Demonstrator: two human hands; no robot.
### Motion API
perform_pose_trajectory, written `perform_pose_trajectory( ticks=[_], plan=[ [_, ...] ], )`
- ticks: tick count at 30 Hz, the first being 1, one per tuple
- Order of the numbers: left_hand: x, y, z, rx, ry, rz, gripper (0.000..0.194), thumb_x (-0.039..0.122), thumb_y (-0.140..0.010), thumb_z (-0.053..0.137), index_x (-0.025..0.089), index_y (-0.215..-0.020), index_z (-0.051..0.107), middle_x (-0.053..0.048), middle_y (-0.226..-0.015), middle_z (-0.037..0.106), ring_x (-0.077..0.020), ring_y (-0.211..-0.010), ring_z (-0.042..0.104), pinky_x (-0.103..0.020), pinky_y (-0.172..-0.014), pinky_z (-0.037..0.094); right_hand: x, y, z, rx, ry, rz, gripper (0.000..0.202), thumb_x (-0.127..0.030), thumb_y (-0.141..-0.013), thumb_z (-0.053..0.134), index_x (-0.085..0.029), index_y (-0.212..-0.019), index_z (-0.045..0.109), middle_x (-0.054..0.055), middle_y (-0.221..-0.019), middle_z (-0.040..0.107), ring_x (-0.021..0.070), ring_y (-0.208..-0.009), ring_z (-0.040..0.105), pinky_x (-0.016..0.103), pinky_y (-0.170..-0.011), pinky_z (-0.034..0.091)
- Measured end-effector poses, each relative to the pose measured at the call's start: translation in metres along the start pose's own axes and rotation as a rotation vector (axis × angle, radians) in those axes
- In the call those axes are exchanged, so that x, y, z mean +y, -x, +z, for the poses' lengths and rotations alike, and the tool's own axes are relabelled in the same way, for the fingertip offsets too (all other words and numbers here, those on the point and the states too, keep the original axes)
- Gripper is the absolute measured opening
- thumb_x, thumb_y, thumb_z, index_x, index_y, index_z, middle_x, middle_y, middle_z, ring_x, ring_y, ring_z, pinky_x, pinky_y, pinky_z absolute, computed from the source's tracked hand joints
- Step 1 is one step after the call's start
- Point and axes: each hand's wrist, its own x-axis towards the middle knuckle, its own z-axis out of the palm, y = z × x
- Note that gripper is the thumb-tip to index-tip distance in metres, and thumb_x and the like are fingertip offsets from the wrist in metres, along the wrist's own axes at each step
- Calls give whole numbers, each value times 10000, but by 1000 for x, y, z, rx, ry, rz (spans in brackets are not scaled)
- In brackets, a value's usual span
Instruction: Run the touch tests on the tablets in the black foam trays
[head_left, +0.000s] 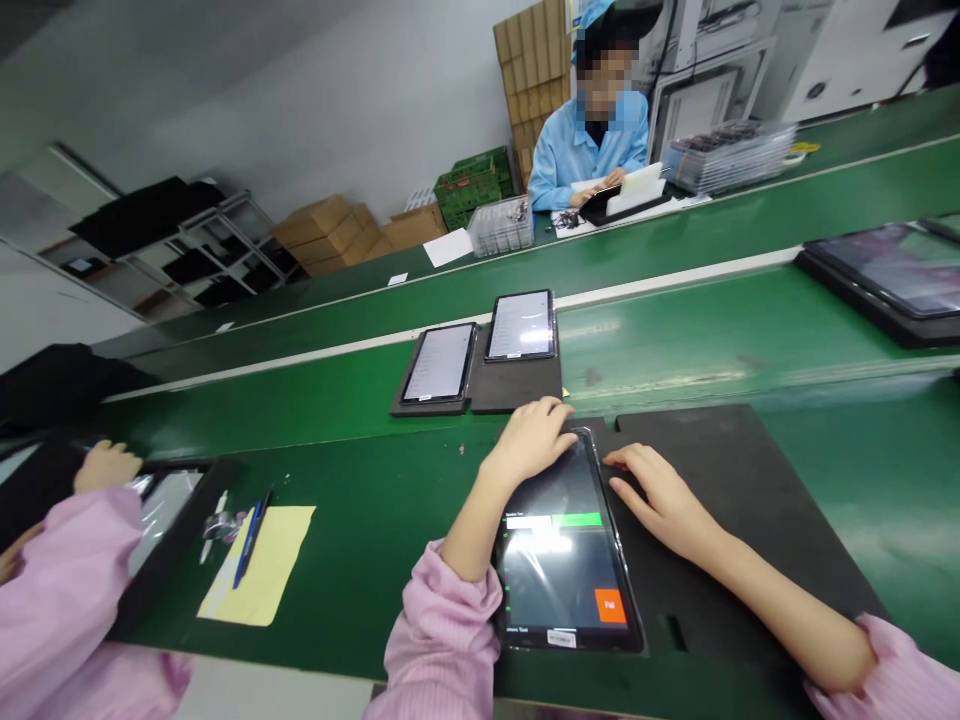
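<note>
A tablet (562, 570) lies face up in front of me, its dark screen showing a green bar and an orange-red "Fail" box at lower right. My left hand (529, 445) rests over the tablet's upper left part, fingers apart near its top edge and thumb side over the screen. Just off the tablet's right edge, my right hand (660, 500) is open with fingers stretched toward it. Beneath my right forearm is a black foam pad (720, 470), which extends to the right.
Two tablets (440, 363) (521, 325) with light screens lie on dark pads ahead. At left are a yellow paper (281, 570), pens (251, 540) and a neighbour's pink sleeve (90, 550). A person in blue (589, 150) works across the green bench (337, 470). Another tablet (892, 265) lies far right.
</note>
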Motion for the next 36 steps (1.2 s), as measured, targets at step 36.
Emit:
perform_pose_trajectory(
  ticks=[36],
  plan=[
    [17,-12,3,-115,83,118,369,89,-936,362,142,-1142,664,-116,-1283,612,-227,-1137,634,-341,-1086,478,80,-167,-37,227,-852,1088,235,-352,-1005,654,-166,-899,558,20,-832,563,166,-657,565,251,-592,507]
  ],
)
